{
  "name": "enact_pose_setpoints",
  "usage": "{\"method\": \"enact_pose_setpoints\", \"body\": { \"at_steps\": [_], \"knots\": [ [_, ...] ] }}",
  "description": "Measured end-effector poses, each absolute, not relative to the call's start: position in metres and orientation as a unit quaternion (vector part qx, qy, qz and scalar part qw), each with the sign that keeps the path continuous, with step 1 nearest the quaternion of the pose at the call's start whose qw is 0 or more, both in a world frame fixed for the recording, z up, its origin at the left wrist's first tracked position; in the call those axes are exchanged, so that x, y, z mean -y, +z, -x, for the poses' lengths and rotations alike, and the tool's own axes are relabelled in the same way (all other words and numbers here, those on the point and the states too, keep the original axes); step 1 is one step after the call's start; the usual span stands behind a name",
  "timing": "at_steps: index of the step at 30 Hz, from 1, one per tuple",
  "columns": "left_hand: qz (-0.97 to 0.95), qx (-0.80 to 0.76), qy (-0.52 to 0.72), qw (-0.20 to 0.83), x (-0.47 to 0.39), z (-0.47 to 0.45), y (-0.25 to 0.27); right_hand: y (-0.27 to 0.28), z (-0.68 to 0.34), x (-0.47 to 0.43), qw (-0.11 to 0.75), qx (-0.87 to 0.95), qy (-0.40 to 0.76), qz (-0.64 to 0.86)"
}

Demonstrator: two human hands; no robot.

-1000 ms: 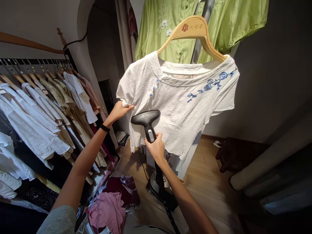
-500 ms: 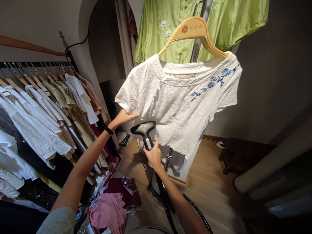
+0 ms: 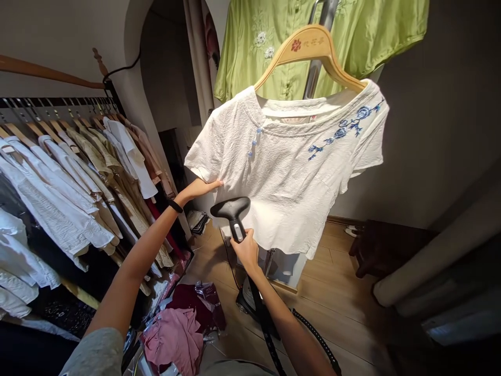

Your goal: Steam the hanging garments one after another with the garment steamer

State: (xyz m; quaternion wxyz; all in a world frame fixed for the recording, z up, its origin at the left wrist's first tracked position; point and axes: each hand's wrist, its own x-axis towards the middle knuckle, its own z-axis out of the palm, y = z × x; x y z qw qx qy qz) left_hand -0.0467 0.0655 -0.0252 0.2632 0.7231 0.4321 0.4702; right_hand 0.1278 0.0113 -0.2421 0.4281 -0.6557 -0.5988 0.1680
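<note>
A white short-sleeved blouse [image 3: 282, 172] with blue floral embroidery and small blue buttons hangs from a wooden hanger [image 3: 309, 46]. My left hand [image 3: 201, 188] pinches the blouse's side just below the sleeve, thumb on the front and fingers partly hidden behind the cloth. Wrapped around the handle of a black garment steamer head [image 3: 230, 209] is my right hand [image 3: 246, 251]. The steamer head lies at the lower left part of the blouse front, close to the fabric; whether it touches I cannot tell. Its hose [image 3: 263, 324] runs down beneath my right forearm.
Behind the blouse hangs a green blouse [image 3: 266, 68] on a metal pole [image 3: 313, 78]. A rack of hanging clothes [image 3: 78, 193] lines the left. Pink clothing [image 3: 172, 334] and plastic-wrapped items lie on the floor, near the steamer base [image 3: 245, 300]. At right stands a dark wooden stool [image 3: 376, 245].
The blouse's lower hem has swung and spread out, its right corner shifting slightly. Both hands and the steamer head stay nearly in place.
</note>
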Motion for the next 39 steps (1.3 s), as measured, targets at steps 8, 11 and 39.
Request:
{"method": "enact_pose_setpoints", "body": {
  "at_steps": [8,11,39],
  "knots": [
    [-0.727,-0.415,0.473,0.275,-0.067,0.045,-0.029,-0.264,-0.131,-0.016,0.425,0.575,0.166,0.679],
    [-0.741,-0.419,0.45,0.271,-0.06,0.04,-0.027,-0.252,-0.131,-0.015,0.457,0.564,0.153,0.671],
    [-0.768,-0.388,0.454,0.231,-0.054,0.029,-0.017,-0.325,-0.119,-0.015,0.409,0.562,0.196,0.691]
  ]
}}
